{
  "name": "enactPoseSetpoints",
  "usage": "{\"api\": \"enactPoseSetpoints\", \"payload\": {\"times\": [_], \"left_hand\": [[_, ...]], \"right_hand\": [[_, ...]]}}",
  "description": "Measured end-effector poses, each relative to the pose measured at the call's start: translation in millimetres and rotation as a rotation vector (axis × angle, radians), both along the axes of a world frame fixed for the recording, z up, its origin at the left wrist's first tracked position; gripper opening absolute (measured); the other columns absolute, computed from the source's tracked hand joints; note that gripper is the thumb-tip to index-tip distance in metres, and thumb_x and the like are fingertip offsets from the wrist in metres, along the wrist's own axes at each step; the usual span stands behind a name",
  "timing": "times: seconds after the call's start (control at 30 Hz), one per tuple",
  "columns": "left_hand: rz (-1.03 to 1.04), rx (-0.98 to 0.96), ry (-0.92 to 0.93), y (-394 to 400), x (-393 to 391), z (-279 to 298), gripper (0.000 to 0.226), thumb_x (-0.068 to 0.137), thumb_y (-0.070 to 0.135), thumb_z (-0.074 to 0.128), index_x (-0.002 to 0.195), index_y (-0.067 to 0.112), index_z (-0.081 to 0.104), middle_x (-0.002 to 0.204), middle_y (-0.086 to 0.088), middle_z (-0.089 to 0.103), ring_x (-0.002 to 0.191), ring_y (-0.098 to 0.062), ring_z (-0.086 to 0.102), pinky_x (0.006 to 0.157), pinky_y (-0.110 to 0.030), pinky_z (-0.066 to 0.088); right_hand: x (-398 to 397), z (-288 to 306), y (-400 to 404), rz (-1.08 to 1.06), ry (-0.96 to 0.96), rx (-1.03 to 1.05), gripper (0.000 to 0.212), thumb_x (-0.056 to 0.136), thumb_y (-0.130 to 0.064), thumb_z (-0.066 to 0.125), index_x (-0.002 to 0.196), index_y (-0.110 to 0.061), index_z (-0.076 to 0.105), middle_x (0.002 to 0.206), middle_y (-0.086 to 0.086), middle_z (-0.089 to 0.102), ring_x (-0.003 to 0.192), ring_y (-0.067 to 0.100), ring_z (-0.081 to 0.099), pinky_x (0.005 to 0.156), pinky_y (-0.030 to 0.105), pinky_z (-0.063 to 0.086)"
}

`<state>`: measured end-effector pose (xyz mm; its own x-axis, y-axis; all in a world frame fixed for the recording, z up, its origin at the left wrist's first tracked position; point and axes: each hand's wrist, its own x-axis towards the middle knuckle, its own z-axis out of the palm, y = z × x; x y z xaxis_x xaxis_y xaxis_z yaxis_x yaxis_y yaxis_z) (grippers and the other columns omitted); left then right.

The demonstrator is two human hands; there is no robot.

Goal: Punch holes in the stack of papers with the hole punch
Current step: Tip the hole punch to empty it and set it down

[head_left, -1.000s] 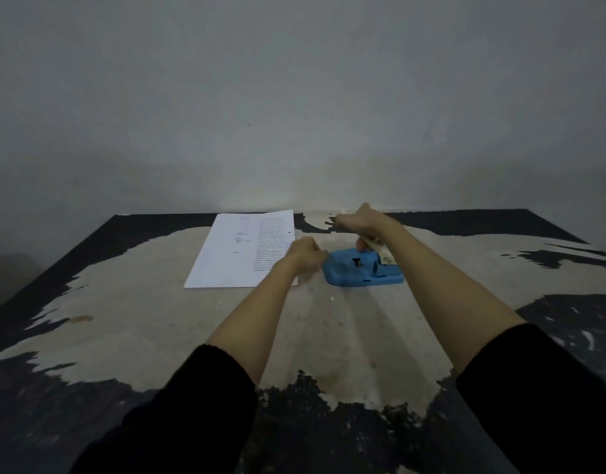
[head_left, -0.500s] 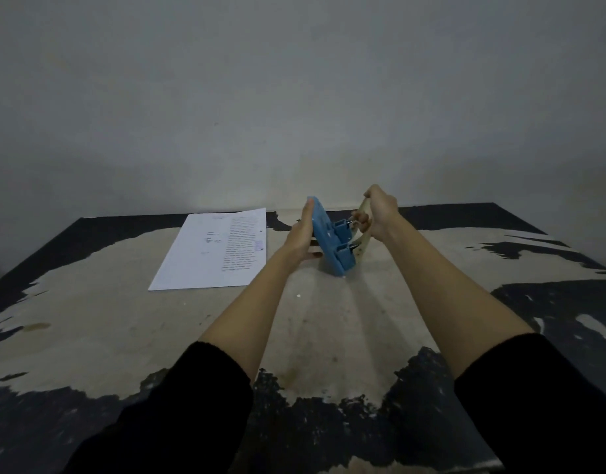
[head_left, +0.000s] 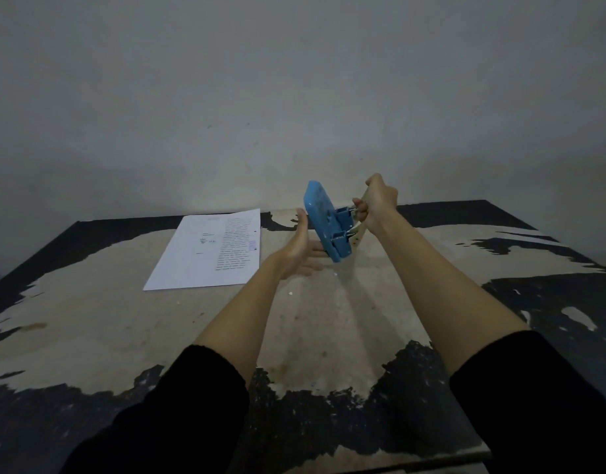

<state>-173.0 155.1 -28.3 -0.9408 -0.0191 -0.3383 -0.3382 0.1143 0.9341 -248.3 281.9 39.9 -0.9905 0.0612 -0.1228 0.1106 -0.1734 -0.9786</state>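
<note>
the desk [head_left: 89,323] has bare, worn surface in front of the arms, its far edge against the wall. the right hand [head_left: 380,203] grips the cream handle of the blue hole punch [head_left: 324,222], holding it tipped up above the desk. the left hand [head_left: 300,254] is spread wide, fingers beneath its lower end. the stack of papers [head_left: 211,249] lies flat just left, apart from both hands.

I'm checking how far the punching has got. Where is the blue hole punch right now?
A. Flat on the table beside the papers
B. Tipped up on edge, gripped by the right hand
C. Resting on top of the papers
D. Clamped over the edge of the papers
B: the hole punch stands tilted on edge, its lever gripped by the right hand, clear of the papers.
</note>
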Motion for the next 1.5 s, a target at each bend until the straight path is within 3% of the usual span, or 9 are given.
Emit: {"api": "enactPoseSetpoints", "payload": {"times": [0.17, 0.33, 0.5, 0.6, 0.77, 1.0, 1.2, 1.43, 1.5], "left_hand": [[0.164, -0.146, 0.030, -8, 0, -5, 0.111, 0.075, 0.078, -0.011, 0.114, 0.006, 0.063, 0.111, -0.017, 0.067, 0.104, -0.031, 0.062, 0.097, -0.041, 0.045], [0.240, 0.027, 0.143, -14, -8, -4, 0.080, 0.085, 0.074, 0.016, 0.098, 0.011, 0.063, 0.087, -0.008, 0.070, 0.084, -0.024, 0.069, 0.080, -0.037, 0.057], [0.131, -0.190, 0.176, -3, -21, 9, 0.027, 0.095, 0.011, 0.047, 0.115, -0.001, 0.060, 0.097, -0.013, 0.069, 0.074, -0.016, 0.068, 0.055, -0.022, 0.059], [0.115, -0.309, 0.156, 4, -34, 6, 0.032, 0.095, 0.004, 0.042, 0.121, -0.001, 0.058, 0.104, -0.015, 0.062, 0.074, -0.016, 0.059, 0.062, -0.025, 0.053], [0.130, -0.681, 0.228, -2, -53, -15, 0.043, 0.090, -0.004, 0.039, 0.130, 0.001, 0.055, 0.138, -0.015, 0.053, 0.126, -0.027, 0.050, 0.106, -0.033, 0.038], [0.057, -0.790, 0.267, -16, -63, -38, 0.043, 0.095, 0.001, 0.037, 0.136, 0.005, 0.049, 0.143, -0.012, 0.049, 0.132, -0.026, 0.045, 0.111, -0.030, 0.030], [-0.063, -0.955, 0.287, -19, -63, -48, 0.041, 0.097, 0.016, 0.042, 0.137, 0.008, 0.049, 0.143, -0.013, 0.048, 0.131, -0.028, 0.045, 0.112, -0.034, 0.031], [-0.137, -0.978, 0.327, -24, -58, -57, 0.042, 0.098, 0.020, 0.037, 0.139, 0.017, 0.047, 0.151, -0.005, 0.039, 0.139, -0.024, 0.035, 0.117, -0.036, 0.022], [-0.187, -1.004, 0.328, -25, -56, -56, 0.042, 0.099, 0.020, 0.035, 0.139, 0.021, 0.046, 0.153, -0.002, 0.036, 0.141, -0.024, 0.032, 0.119, -0.038, 0.021]], "right_hand": [[-2, 1, 8, 0.035, 0.120, 0.179, 0.019, 0.087, -0.024, 0.043, 0.088, -0.007, 0.052, 0.088, 0.012, 0.059, 0.051, 0.012, 0.044, 0.043, 0.025, 0.032], [-8, -2, 8, 0.131, 0.314, 0.500, 0.029, 0.089, -0.032, 0.047, 0.065, -0.016, 0.043, 0.076, 0.011, 0.054, 0.057, 0.017, 0.054, 0.049, 0.025, 0.033], [-22, -9, 6, 0.119, 0.398, 0.711, 0.042, 0.089, -0.040, 0.042, 0.055, -0.016, 0.033, 0.056, 0.002, 0.040, 0.058, 0.021, 0.048, 0.054, 0.027, 0.032], [-33, -10, 8, 0.123, 0.401, 0.832, 0.043, 0.093, -0.040, 0.031, 0.056, -0.018, 0.034, 0.058, -0.002, 0.038, 0.054, 0.017, 0.038, 0.061, 0.030, 0.034], [-47, -20, 19, 0.198, 0.406, 1.041, 0.041, 0.095, -0.036, 0.030, 0.058, -0.017, 0.030, 0.066, 0.004, 0.041, 0.074, 0.023, 0.042, 0.068, 0.032, 0.032], [-66, -35, 30, 0.278, 0.317, 1.053, 0.041, 0.097, -0.037, 0.028, 0.063, -0.015, 0.035, 0.066, 0.000, 0.039, 0.062, 0.018, 0.038, 0.060, 0.029, 0.032], [-67, -40, 29, 0.349, 0.251, 1.058, 0.059, 0.100, -0.043, 0.024, 0.127, 0.004, 0.048, 0.127, 0.020, 0.053, 0.116, 0.034, 0.051, 0.092, 0.035, 0.038], [-60, -45, 28, 0.211, 0.253, 1.177, 0.068, 0.097, -0.052, 0.021, 0.140, -0.002, 0.039, 0.150, 0.023, 0.020, 0.135, 0.041, 0.025, 0.107, 0.046, 0.028], [-50, -49, 29, 0.003, 0.436, 1.228, 0.059, 0.097, -0.047, 0.028, 0.133, -0.004, 0.046, 0.143, 0.021, 0.031, 0.128, 0.037, 0.032, 0.101, 0.043, 0.034]]}}
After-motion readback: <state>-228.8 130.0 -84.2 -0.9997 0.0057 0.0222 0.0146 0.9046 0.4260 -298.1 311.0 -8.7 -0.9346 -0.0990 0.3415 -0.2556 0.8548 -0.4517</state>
